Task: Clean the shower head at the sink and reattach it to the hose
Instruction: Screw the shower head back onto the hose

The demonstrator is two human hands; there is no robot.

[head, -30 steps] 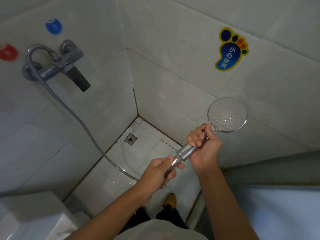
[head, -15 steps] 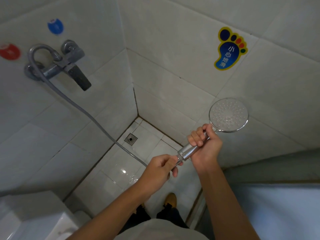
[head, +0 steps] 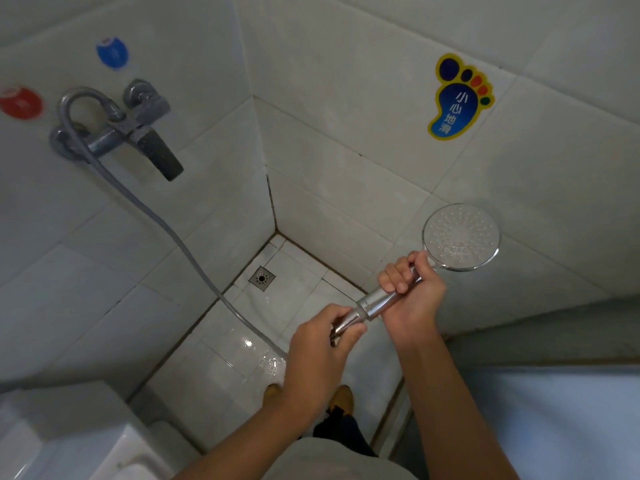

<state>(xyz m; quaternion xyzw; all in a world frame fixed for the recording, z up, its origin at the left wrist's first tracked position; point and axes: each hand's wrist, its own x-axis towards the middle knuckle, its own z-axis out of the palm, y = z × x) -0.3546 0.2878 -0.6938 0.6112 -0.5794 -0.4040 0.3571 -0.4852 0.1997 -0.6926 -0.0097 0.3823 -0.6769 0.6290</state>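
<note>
The chrome shower head (head: 461,236) points up and to the right, its round nozzle face toward me. My right hand (head: 412,299) is wrapped around its handle just below the round face. My left hand (head: 320,348) pinches the hose's end nut where it meets the bottom of the handle. The grey hose (head: 156,216) runs from under my left hand across the wall up to the wall tap (head: 117,128). The joint itself is partly hidden by my left fingers.
A floor drain (head: 262,278) sits in the wet tiled corner below. A foot-shaped warning sticker (head: 457,98) is on the right wall. Red (head: 21,102) and blue (head: 112,53) markers flank the tap. A white toilet tank (head: 69,441) stands at bottom left.
The hose has lifted and straightened between the tap and my left hand. My left fingers have shifted on the hose end. The shower head has stayed nearly still.
</note>
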